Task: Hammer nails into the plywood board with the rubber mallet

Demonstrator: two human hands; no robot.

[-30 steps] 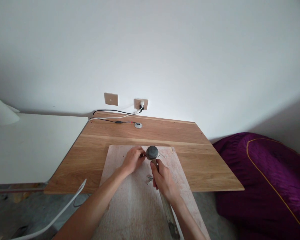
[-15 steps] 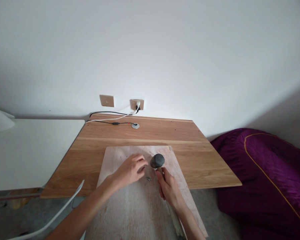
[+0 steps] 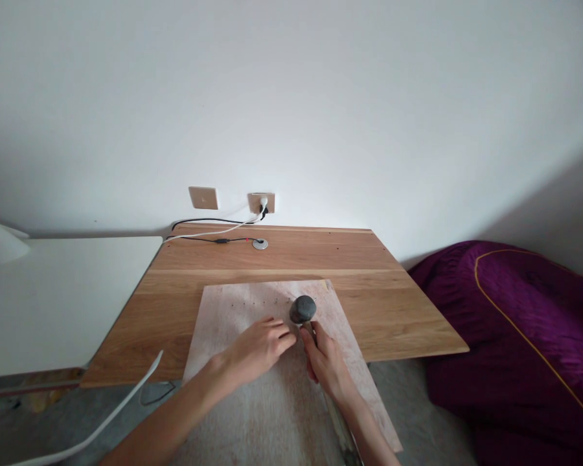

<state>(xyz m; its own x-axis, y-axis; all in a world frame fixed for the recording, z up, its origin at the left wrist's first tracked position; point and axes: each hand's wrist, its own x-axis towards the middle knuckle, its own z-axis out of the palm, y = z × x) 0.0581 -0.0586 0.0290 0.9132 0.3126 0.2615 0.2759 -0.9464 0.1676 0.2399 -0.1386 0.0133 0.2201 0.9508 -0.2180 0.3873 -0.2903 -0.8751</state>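
My right hand grips a rubber mallet by its handle, close under the dark rounded head. The handle runs back beneath my right forearm. Just left of it, my left hand is low over the pale wooden board, fingers curled down and together. Its fingertips are hidden, so whatever they hold cannot be made out. The small loose nails seen earlier on the board are now covered by this hand. Beyond it, a row of several small nails stands along the board's far part.
The board lies on a brown wooden desk against a white wall. Cables run from a wall socket across the desk's back. A white table adjoins at left, a white cable rises in front, and purple fabric bulges at right.
My left hand has come down and slightly nearer to me, over the loose nails, uncovering the row of nails behind. The mallet has shifted slightly left; the view has tilted slightly.
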